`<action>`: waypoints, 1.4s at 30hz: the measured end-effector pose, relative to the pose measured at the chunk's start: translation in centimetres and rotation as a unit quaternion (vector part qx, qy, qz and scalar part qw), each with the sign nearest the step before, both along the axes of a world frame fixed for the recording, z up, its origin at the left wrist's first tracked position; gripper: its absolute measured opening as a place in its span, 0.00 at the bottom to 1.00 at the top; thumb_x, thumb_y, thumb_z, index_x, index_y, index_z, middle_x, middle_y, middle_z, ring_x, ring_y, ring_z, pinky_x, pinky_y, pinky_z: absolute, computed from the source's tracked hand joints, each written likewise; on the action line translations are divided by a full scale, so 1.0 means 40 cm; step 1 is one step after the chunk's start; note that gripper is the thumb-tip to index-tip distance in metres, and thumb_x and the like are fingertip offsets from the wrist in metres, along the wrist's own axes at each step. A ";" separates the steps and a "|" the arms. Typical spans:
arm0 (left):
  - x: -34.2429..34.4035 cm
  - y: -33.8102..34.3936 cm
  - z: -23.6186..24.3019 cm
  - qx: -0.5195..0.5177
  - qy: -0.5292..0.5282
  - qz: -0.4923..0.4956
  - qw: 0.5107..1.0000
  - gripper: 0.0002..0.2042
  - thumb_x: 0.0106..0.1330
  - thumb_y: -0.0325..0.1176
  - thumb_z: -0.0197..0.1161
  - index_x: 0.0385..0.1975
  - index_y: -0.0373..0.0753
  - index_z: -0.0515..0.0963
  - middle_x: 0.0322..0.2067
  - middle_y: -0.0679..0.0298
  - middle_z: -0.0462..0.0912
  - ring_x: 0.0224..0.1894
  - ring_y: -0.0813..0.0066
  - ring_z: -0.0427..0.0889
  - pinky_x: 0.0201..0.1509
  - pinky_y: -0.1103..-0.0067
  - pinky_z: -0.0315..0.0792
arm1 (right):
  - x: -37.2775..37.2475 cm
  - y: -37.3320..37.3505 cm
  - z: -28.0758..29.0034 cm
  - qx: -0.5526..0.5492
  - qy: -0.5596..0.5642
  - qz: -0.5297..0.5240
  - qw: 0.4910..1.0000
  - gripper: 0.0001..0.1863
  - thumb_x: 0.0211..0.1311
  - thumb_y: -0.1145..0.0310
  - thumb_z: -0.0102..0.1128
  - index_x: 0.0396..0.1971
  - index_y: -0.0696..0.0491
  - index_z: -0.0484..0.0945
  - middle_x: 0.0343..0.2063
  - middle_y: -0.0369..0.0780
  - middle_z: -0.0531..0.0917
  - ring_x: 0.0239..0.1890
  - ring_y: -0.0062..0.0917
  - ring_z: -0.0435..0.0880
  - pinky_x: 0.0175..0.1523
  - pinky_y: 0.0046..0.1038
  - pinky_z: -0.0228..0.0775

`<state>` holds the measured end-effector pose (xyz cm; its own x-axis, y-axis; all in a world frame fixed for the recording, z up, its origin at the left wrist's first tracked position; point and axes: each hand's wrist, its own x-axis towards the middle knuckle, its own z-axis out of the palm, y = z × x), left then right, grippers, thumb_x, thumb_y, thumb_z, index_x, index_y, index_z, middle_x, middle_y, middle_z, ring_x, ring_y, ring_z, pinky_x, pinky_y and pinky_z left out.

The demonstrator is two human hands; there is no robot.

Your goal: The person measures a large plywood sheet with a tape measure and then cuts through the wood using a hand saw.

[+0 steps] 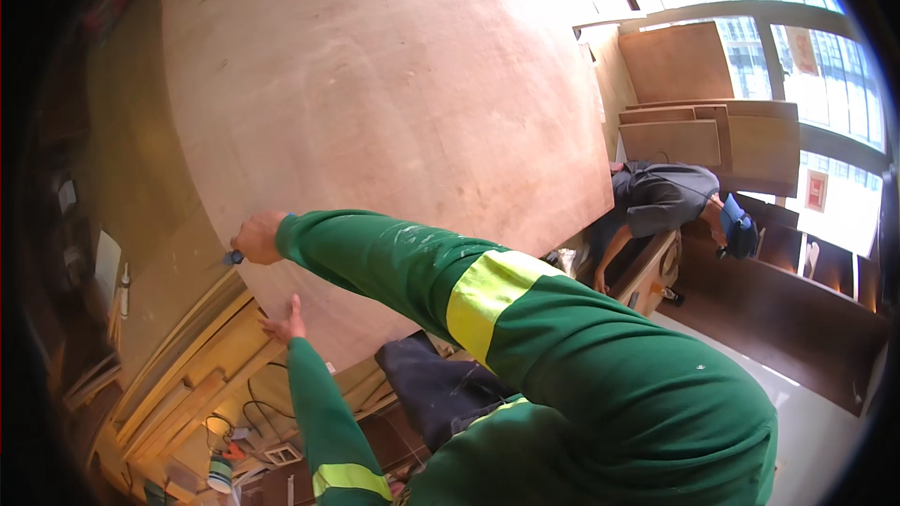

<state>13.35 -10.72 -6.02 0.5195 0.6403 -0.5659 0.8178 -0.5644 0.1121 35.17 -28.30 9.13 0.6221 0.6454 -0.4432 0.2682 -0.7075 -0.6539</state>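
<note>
1. Firstly, two green sleeves (600,356), both mine, each with one yellow band (497,305), reach in from the lower edge.
2. My left hand (286,321), one of two, is open, fingers loosely spread, with nothing seen in its grasp. It is at the near edge of the panel; whether it touches, I cannot tell.
3. My right hand (261,236) is closed around one small blue object (233,258), just at the panel's left edge.
4. One large wood panel (375,122), pale reddish-brown, extends from beside my hands to the top of the view.
5. Lower left: several timber strips (202,384), exact count unclear, and one small tub (220,475). Farther left lies one white tube (125,290).
6. Beyond the panel's right edge, one co-worker (666,197) bends over, wearing one blue cap (738,227); one arm hangs down.
7. Farthest: at least three boards (675,61) stand near the windows (830,94), which bear two paper notices (817,192).
</note>
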 end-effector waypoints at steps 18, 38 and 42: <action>0.207 -0.047 0.126 -0.105 0.014 0.210 0.972 0.59 0.36 0.49 0.75 0.65 0.57 0.34 0.67 0.64 0.35 0.67 0.45 0.32 0.59 0.41 0.46 | 0.010 0.042 0.041 0.064 -0.053 0.049 0.995 0.13 0.58 0.65 0.53 0.42 0.53 0.71 0.25 0.51 0.79 0.29 0.49 0.76 0.32 0.44 0.67; 0.229 -0.043 0.182 -0.148 -0.007 0.240 0.959 0.55 0.34 0.40 0.76 0.64 0.57 0.45 0.65 0.62 0.43 0.66 0.45 0.37 0.55 0.35 0.46 | 0.005 0.080 -0.026 0.041 -0.060 0.045 0.996 0.15 0.60 0.64 0.51 0.45 0.53 0.71 0.25 0.54 0.78 0.29 0.49 0.77 0.32 0.43 0.68; 0.210 -0.044 0.176 -0.140 -0.021 0.237 0.961 0.54 0.35 0.40 0.76 0.64 0.62 0.46 0.65 0.64 0.42 0.66 0.44 0.36 0.54 0.34 0.46 | -0.013 0.009 0.067 0.024 -0.060 0.066 0.996 0.17 0.60 0.64 0.51 0.46 0.56 0.71 0.28 0.54 0.79 0.32 0.49 0.78 0.34 0.41 0.70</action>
